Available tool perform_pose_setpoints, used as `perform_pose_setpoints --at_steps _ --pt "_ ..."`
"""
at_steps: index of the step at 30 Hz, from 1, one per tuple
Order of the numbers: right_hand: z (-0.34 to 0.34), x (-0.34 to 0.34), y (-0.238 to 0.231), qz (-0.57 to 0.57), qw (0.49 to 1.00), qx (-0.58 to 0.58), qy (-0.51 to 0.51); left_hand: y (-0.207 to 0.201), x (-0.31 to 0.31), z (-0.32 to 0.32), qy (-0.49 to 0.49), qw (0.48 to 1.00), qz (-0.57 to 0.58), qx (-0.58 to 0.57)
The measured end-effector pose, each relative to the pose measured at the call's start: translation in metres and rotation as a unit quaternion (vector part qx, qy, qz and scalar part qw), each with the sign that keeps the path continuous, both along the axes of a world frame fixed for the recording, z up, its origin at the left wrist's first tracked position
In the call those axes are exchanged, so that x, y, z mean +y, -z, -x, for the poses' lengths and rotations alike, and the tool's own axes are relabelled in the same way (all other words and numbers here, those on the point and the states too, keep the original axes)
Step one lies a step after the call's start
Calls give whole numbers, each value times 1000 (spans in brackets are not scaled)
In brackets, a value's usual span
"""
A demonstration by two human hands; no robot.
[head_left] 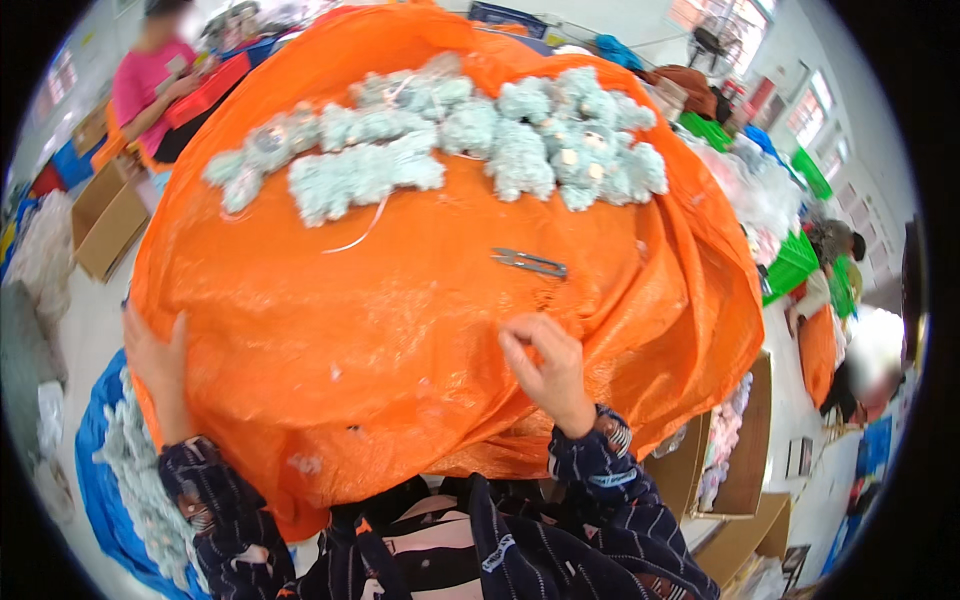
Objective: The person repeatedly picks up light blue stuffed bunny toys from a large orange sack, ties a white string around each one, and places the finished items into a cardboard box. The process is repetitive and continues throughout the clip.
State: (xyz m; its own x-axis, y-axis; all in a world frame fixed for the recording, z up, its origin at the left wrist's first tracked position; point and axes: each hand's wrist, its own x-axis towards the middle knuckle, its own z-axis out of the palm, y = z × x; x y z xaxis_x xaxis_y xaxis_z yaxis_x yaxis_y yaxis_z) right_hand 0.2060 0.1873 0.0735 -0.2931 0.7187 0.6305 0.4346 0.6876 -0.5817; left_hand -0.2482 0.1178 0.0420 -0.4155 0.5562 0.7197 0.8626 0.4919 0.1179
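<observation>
My left hand (157,358) is at the left edge of a table draped in an orange sheet (300,290), its fingers spread and holding nothing. Over the right middle of the sheet is my right hand (550,370), thumb and forefinger curled together at the tips; whether anything small is pinched there I cannot make out. Beyond it lies a pair of thread snips (530,263). Several fluffy pale-blue plush pieces (365,175) are bunched along the far side, one trailing a thin white strip (362,228).
A blue bag of similar plush pieces (140,480) stands at lower left. Cardboard boxes (108,220) sit at left and lower right. Green crates (790,266) with bagged goods line the right. A person in pink (148,85) sits at far left; others are at far right.
</observation>
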Motion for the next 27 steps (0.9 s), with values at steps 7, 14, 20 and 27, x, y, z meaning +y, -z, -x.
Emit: perform_pose_setpoints --at_steps 7,14,20,27 --pt "-44 79 11 -107 971 -141 158 56 0 55 157 912 117 -361" --pt "-35 93 34 -22 940 -261 218 91 -53 70 129 825 144 -531" --pt "-56 85 21 4 963 -212 169 62 -50 13 128 873 213 -420" --pt "-91 85 -29 38 993 51 97 36 -19 -31 146 881 289 -344"
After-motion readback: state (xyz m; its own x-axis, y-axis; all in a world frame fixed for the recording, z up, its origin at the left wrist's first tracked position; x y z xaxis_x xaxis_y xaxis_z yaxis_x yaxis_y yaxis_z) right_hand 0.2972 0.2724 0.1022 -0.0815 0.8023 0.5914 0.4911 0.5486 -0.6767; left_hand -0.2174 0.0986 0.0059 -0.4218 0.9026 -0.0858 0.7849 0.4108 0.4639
